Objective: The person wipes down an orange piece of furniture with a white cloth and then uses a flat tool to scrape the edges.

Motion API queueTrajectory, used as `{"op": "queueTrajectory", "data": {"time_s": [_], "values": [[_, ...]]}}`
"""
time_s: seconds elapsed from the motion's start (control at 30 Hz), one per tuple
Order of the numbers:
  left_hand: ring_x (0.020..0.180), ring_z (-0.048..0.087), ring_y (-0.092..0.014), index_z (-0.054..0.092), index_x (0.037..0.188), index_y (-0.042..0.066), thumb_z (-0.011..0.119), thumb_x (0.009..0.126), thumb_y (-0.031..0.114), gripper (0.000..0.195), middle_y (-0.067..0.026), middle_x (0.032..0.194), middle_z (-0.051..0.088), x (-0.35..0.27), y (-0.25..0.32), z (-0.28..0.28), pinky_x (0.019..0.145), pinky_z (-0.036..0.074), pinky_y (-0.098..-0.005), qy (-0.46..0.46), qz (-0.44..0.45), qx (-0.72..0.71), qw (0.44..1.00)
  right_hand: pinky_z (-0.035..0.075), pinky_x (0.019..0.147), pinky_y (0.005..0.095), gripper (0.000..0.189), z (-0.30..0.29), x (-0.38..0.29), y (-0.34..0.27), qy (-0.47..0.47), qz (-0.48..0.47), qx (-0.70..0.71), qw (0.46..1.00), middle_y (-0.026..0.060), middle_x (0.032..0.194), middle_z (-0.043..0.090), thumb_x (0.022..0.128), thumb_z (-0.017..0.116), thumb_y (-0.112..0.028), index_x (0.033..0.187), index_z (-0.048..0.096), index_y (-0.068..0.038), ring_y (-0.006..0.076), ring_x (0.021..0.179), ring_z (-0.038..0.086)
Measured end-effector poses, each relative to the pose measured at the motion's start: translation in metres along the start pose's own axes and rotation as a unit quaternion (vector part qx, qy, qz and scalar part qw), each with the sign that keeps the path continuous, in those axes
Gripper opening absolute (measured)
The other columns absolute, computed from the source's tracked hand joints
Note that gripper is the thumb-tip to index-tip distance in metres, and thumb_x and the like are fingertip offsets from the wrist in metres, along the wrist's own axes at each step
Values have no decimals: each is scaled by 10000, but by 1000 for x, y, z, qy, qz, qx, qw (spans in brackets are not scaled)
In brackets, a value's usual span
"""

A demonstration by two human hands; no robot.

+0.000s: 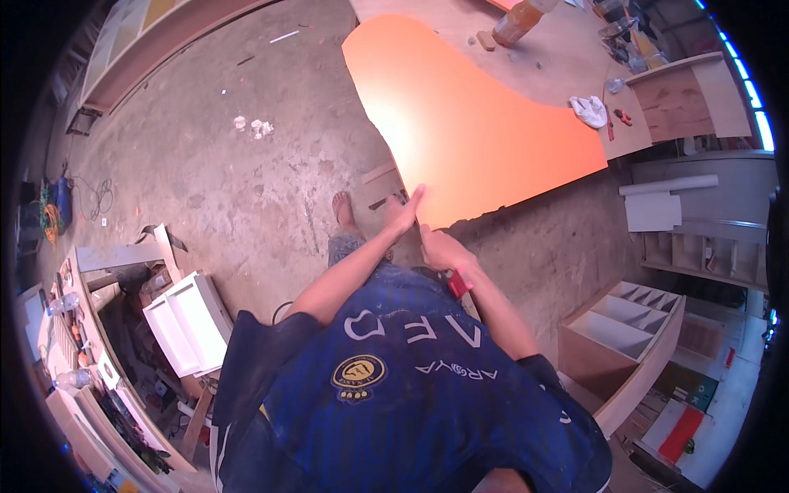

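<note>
A glossy orange laminate sheet [468,135] lies over a wooden worktable and sticks out past its near side. Its far edge curves in a wave, and its near edge looks ragged. My left hand [404,214] grips the sheet's left edge close to the near corner, thumb on top and the other fingers below. Right at that corner, my right hand [445,248] pinches the sheet with curled fingers, partly hidden under it. A red band [459,282] circles my right wrist.
On the worktable [456,21] are a bottle of amber liquid [516,24], a crumpled white cloth [588,111] and red-handled pliers [623,117]. A compartmented cabinet [622,323] stands right, a white drawer unit [188,323] left. Crumpled scraps [261,128] litter the concrete floor.
</note>
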State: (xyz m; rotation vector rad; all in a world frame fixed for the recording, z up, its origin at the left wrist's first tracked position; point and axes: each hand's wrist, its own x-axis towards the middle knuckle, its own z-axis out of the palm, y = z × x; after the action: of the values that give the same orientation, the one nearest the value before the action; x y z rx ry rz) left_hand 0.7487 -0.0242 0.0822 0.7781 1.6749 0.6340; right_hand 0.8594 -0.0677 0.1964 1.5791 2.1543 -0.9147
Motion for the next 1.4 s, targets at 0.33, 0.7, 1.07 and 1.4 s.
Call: {"op": "queueTrajectory", "data": {"time_s": [0.33, 0.7, 1.07, 1.4], "values": [[873, 613, -278, 667, 783, 60, 409, 899, 551, 567, -75, 793, 649, -51, 26, -88, 892, 396, -371, 55, 530, 117, 838, 474, 398, 289, 225, -49, -52, -6, -250, -46, 705, 662, 134, 577, 563, 936, 467, -166, 1114, 464, -29, 200, 399, 552], [429, 538, -183, 527, 518, -28, 448, 924, 530, 694, -141, 428, 461, -87, -23, -55, 457, 389, -360, -140, 197, -34, 970, 439, 916, 306, 559, -46, -73, -30, 269, -100, 410, 866, 179, 1353, 470, 838, 360, 60, 1386, 333, -45, 240, 1169, 522], [419, 418, -141, 477, 517, -75, 546, 902, 474, 673, -126, 418, 371, -81, -58, -5, 449, 363, -383, -97, 60, -147, 983, 379, 982, 457, 853, -28, -30, -54, 391, -229, 381, 806, 264, 1283, 443, 854, 629, -185, 1448, 18, -146, 309, 1098, 561], [460, 548, -315, 547, 578, -61, 484, 942, 374, 571, -207, 482, 485, -60, -78, 63, 505, 399, -431, -27, -2, -172, 985, 440, 591, 282, 186, -39, 45, -13, 504, -222, 357, 755, 146, 927, 519, 938, 421, -170, 1050, 482, -35, 171, 658, 517]]}}
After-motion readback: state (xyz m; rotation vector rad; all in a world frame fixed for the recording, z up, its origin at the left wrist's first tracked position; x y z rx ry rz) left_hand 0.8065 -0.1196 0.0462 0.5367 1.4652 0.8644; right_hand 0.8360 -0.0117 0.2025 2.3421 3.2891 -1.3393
